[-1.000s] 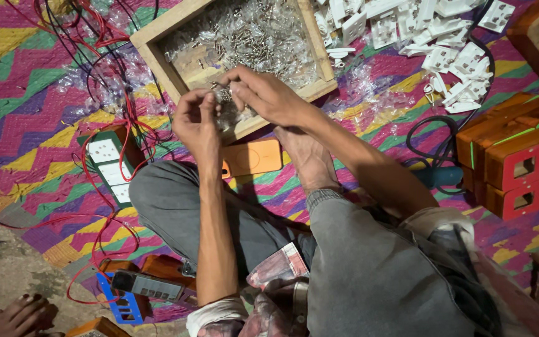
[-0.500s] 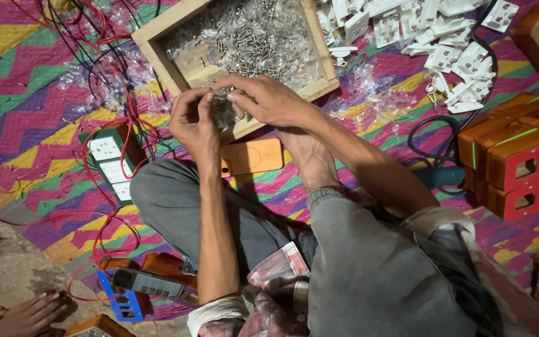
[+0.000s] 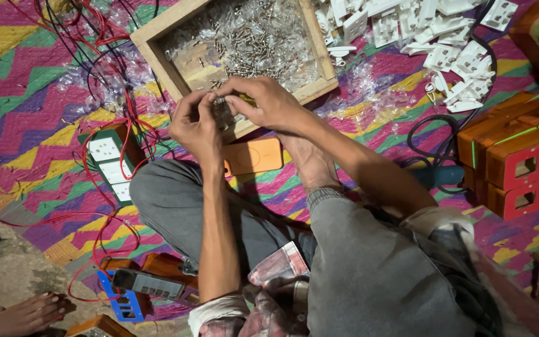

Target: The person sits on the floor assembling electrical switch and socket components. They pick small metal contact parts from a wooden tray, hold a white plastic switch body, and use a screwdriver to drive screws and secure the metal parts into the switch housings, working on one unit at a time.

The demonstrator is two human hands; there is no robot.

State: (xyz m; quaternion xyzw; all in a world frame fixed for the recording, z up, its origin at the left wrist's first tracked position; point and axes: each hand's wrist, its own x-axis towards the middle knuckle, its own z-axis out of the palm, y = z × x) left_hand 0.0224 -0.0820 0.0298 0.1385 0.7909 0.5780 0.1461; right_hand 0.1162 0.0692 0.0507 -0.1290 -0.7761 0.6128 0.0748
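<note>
My left hand (image 3: 193,126) and my right hand (image 3: 268,101) meet above the near edge of a wooden tray (image 3: 157,59) filled with small metal screws (image 3: 257,43). Between the fingertips of both hands sits a small metal part (image 3: 219,100); it is too small to identify. My left fingers pinch it from the left. My right hand closes over it from the right and also grips something thin with a yellowish bit (image 3: 246,100). Below the hands an orange rectangular plate (image 3: 254,156) lies on the mat beside my bare foot (image 3: 310,159).
White plastic socket parts (image 3: 450,43) are piled at the top right. Orange wooden boxes (image 3: 519,156) stand at the right, next to a black cable (image 3: 435,140). A green box with white sockets (image 3: 110,165) and red wires (image 3: 126,118) lie left. Another person's foot (image 3: 23,315) shows bottom left.
My hands have drawn closer together over the tray's edge, with my left fingers now meeting my right fingertips. Nothing else has moved.
</note>
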